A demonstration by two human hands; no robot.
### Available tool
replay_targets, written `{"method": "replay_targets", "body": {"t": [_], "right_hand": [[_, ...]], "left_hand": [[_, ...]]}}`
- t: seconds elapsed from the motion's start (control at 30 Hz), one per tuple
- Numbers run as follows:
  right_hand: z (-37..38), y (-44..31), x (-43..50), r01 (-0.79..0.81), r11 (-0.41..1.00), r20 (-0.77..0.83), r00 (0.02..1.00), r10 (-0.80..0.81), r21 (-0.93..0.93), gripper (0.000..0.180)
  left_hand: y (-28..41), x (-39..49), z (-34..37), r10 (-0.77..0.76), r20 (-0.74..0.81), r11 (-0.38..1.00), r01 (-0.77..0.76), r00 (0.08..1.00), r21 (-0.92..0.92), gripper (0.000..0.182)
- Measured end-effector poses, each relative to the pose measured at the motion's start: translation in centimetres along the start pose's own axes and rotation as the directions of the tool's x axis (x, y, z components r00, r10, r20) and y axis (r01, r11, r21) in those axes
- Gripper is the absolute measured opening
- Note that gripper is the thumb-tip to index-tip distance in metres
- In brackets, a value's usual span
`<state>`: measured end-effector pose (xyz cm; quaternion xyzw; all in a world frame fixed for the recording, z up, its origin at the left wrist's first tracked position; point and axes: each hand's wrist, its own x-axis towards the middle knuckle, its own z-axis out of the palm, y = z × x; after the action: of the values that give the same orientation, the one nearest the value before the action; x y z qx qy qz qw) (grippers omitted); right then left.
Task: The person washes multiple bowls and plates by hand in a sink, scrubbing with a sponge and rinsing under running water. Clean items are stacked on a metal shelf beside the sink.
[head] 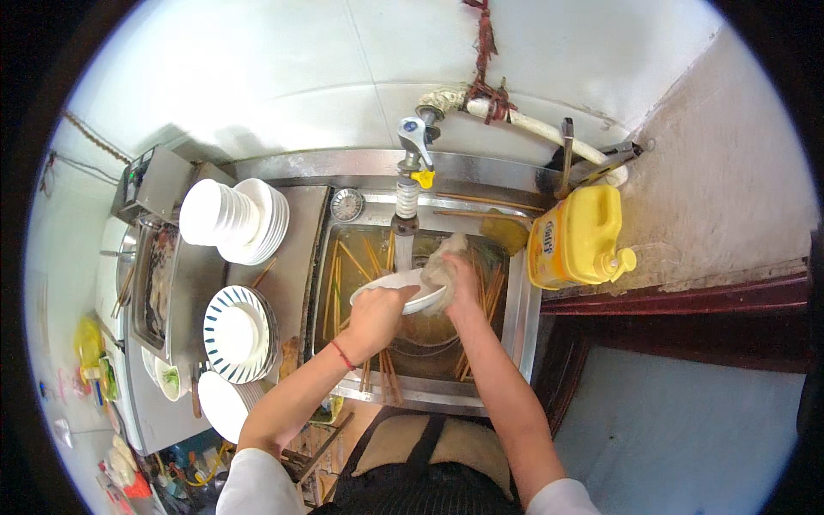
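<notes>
My left hand (376, 318) grips the near left rim of a white bowl (396, 281), which is tilted above the water in a stainless steel sink (524, 315). A pale, wet cloth (444, 261) is bunched in my right hand (465, 286) and pressed against the bowl's right side. Water runs from the faucet (407, 199) just behind the bowl. Wooden chopsticks (336, 290) lie in the cloudy water and lean on the sink's edges. Part of a round, shiny thing under the water is hidden by my hands and the bowl.
Left of the sink stand stacked white bowls (215, 212), white plates (273, 222) and blue-striped plates (215, 351). A yellow detergent jug (573, 238) is on the right, beside a yellow-green scouring pad (504, 233). A metal drain strainer (347, 205) rests at the sink's back left corner.
</notes>
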<state>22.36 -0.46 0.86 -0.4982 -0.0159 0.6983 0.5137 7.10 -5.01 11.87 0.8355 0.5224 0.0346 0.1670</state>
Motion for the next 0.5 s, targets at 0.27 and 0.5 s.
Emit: {"method": "replay_targets", "body": {"t": [0.27,0.5], "right_hand": [[1.0,1.1,-3.3,0.184,0.936,-0.053,0.983,-0.176,0.3,0.036],[3.8,1.2,-6.6,0.48,0.543,0.144,0.824,-0.547,-0.689,0.051]], "left_hand": [[1.1,2.9,0.4,-0.339,-0.092,0.892,0.289,0.936,-0.347,0.04],[0.3,2.6,2.8,-0.357,0.045,0.824,0.337,0.933,-0.456,0.024]]}}
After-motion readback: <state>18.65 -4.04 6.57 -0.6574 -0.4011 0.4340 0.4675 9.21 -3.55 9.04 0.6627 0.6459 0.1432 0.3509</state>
